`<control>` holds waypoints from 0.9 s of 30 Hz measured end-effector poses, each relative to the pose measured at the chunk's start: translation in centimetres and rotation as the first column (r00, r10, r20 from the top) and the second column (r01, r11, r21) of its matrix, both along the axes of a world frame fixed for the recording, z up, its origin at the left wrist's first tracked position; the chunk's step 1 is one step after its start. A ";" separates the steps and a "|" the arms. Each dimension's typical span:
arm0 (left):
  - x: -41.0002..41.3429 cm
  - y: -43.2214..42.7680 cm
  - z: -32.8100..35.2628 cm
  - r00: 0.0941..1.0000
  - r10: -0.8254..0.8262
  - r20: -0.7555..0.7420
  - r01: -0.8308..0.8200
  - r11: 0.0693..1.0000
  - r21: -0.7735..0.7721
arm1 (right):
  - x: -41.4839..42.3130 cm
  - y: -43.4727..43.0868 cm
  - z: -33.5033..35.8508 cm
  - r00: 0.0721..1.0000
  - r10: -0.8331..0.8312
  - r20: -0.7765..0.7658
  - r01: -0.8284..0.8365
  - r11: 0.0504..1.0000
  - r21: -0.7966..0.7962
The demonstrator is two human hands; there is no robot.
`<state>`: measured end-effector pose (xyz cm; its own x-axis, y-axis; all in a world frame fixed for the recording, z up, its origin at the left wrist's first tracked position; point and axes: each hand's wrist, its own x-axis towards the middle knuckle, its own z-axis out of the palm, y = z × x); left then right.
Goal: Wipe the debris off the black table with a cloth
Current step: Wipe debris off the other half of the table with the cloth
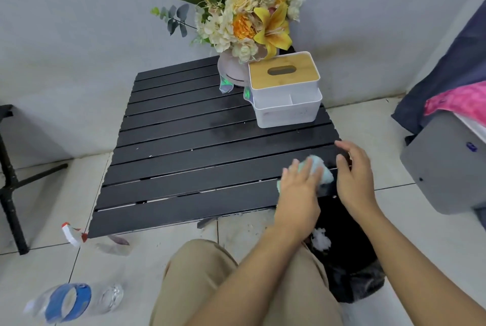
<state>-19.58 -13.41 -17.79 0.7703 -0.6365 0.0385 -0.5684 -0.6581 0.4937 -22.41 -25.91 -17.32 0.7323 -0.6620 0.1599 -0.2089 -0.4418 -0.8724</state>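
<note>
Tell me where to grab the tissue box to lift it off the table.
Probably best with one hand on each white side wall of the tissue box, below the wooden lid, which might lift off. Come from the near side: the vase stands close against its far-left corner, while its front faces open slats of the table.
</note>
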 end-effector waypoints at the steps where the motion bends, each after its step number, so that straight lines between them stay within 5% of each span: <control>1: 0.0 0.1 0.8 0.993 -0.084 -0.088 0.078 0.994 -0.073 | -0.7 -0.2 0.0 0.999 -0.042 -0.024 0.042 0.999 -0.031; 3: 1.0 2.3 2.2 0.982 -0.050 -0.183 0.004 0.971 -0.241 | -1.8 -0.5 -0.2 0.981 -0.145 -0.129 0.137 0.988 -0.073; 5: 2.8 6.2 2.7 0.972 0.171 -0.160 -0.212 0.935 -0.284 | -2.3 -0.6 -0.2 0.947 -0.192 -0.258 0.176 0.981 -0.084; 9: 5.2 13.7 2.7 0.878 0.477 0.044 -0.477 0.879 -0.004 | -0.3 -1.2 0.3 0.902 -0.130 -0.412 0.093 0.990 -0.109; 15: 3.4 7.4 1.9 0.926 0.354 0.133 -0.354 0.935 -0.030 | 2.8 -1.7 -0.5 0.836 -0.051 -0.546 -0.036 0.988 -0.148; 20: 6.2 7.6 3.0 0.991 0.136 0.000 -0.136 0.989 -0.054 | 2.0 -1.8 -1.1 0.866 -0.059 -0.497 -0.062 0.973 -0.223; 27: 7.3 14.0 2.8 0.946 0.037 0.322 -0.076 0.991 0.109 | 2.3 -1.3 -1.5 0.857 -0.136 -0.497 -0.047 0.940 -0.338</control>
<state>-12.26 0.60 -14.94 0.7647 -0.6074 0.2151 -0.6436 -0.7361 0.2094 -20.10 -27.18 -18.80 0.7409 -0.6715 -0.0124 -0.6059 -0.6603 -0.4438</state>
